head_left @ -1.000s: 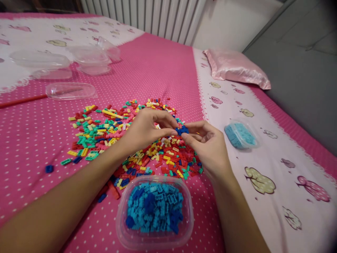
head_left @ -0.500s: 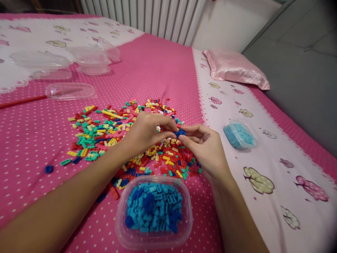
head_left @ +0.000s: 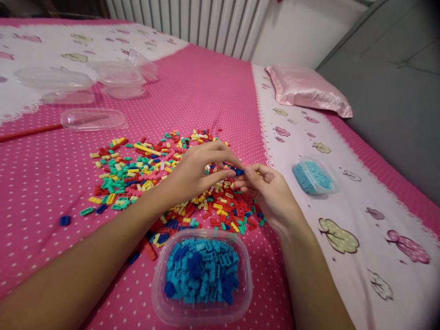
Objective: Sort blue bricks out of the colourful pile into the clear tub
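Observation:
A heap of small coloured bricks (head_left: 137, 174) lies on the pink dotted bedspread (head_left: 192, 91). Above its right side my left hand (head_left: 195, 172) and my right hand (head_left: 268, 195) meet, both pinching a small dark blue brick (head_left: 239, 172) between their fingertips. Close to me stands a clear plastic tub (head_left: 202, 311) filled with light and dark blue bricks. A smaller clear tub with light blue bricks (head_left: 314, 176) sits to the right of my right hand.
Several clear containers and lids (head_left: 92, 119) lie at the far left, beside a red stick (head_left: 27, 133). A pink pillow (head_left: 305, 89) rests at the back right, a grey sofa (head_left: 395, 91) beyond it. A lone blue brick (head_left: 64, 220) lies at the left.
Both hands have stayed together over the heap, fingers shifting on the blue brick. The brick shows less now, mostly covered by the fingertips.

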`<move>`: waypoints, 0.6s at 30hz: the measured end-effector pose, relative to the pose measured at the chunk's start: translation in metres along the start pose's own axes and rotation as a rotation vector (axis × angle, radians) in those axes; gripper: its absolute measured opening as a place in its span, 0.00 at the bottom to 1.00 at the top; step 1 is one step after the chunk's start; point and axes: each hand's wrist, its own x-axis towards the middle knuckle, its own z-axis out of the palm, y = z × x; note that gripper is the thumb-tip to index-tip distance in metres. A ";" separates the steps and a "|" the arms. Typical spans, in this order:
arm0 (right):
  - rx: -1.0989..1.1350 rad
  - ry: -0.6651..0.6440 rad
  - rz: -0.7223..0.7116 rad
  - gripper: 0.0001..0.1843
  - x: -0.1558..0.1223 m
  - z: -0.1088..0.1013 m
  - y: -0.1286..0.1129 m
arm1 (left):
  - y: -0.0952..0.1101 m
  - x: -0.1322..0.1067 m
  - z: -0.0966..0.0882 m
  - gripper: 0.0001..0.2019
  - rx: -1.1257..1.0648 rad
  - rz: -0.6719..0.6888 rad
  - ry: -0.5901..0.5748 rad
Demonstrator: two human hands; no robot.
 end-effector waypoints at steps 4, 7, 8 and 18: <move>-0.003 -0.023 0.011 0.18 -0.001 0.002 0.001 | -0.001 0.001 0.000 0.05 -0.007 0.039 0.009; -0.010 -0.039 0.021 0.19 -0.002 0.003 0.001 | 0.000 0.001 0.000 0.03 -0.049 0.008 0.012; -0.009 -0.041 0.030 0.19 -0.002 0.003 0.001 | 0.000 0.002 -0.001 0.03 -0.062 -0.002 0.011; -0.011 -0.031 0.095 0.24 -0.002 0.004 -0.002 | 0.004 0.002 -0.002 0.03 -0.109 -0.098 -0.030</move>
